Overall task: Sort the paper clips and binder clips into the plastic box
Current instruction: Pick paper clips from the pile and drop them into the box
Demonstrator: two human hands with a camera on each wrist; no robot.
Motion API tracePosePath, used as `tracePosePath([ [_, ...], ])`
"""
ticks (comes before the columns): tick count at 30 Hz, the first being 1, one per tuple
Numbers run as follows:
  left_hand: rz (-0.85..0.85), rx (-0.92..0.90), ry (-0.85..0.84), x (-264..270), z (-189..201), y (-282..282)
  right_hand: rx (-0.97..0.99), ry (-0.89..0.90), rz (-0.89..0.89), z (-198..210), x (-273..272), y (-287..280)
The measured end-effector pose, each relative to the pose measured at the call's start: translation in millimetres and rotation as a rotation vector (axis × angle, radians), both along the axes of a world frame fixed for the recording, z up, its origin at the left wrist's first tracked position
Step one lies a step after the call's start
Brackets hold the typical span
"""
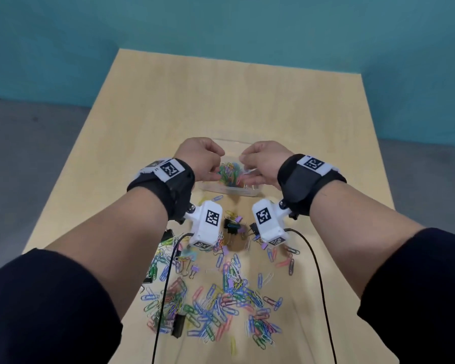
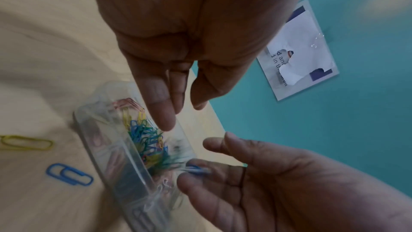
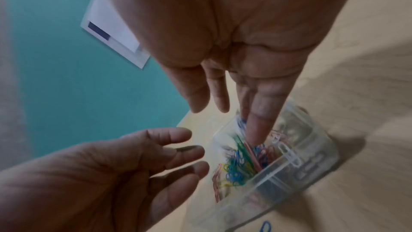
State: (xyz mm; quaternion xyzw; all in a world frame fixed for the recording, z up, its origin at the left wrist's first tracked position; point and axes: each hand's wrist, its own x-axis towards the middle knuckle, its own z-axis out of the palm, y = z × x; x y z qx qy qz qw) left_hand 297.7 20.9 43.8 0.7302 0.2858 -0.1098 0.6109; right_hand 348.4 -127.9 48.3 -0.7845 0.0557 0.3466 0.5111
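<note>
Both hands over clear plastic compartment box. My left hand fingers spread, empty. Right hand fingers loosely spread among coloured paper clips; risk: clips spilling into wrong compartment or onto counter.

Bench: light wood, filling the frame's centre. Teal wall: running across the top. Grey floor: showing at left. Laminated notice: hanging on the wall, upper right in left-wrist view.

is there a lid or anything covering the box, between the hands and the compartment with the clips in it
Nothing visible does. The plastic box sits open-topped with no lid seen, and the left hand and right hand hover right over its compartment of coloured paper clips.
</note>
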Motion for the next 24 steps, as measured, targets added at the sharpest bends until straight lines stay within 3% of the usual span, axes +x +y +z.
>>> tracePosePath([
  [4,0.088,-0.058,-0.049,-17,3,11,-0.107,-0.192,0.03,10,-4,-24],
  [6,0.065,0.054,-0.077,-37,-3,16,-0.182,-0.338,0.061,8,-16,-45],
  [7,-0.033,0.237,-0.079,-49,-11,17,-0.211,-0.37,0.078,4,-25,-56],
  [9,-0.385,0.664,-0.018,-76,-29,9,-0.275,-0.378,0.12,-7,-48,-76],
  [10,-0.534,0.785,-0.001,-87,-41,1,-0.314,-0.376,0.137,-13,-61,-86],
  [12,-0.676,0.852,-0.017,-100,-60,-16,-0.4,-0.393,0.163,-24,-86,-103],
  [15,-0.719,0.98,-0.13,-100,-79,-30,-0.547,-0.429,0.227,-36,-119,-123],
  [20,-0.95,1.145,-0.086,-99,-90,-30,-0.646,-0.565,0.566,-44,-167,-127],
  [24,-0.97,1.156,-0.07,-116,-75,-27,-0.738,-0.638,0.815,-56,-193,-120],
])
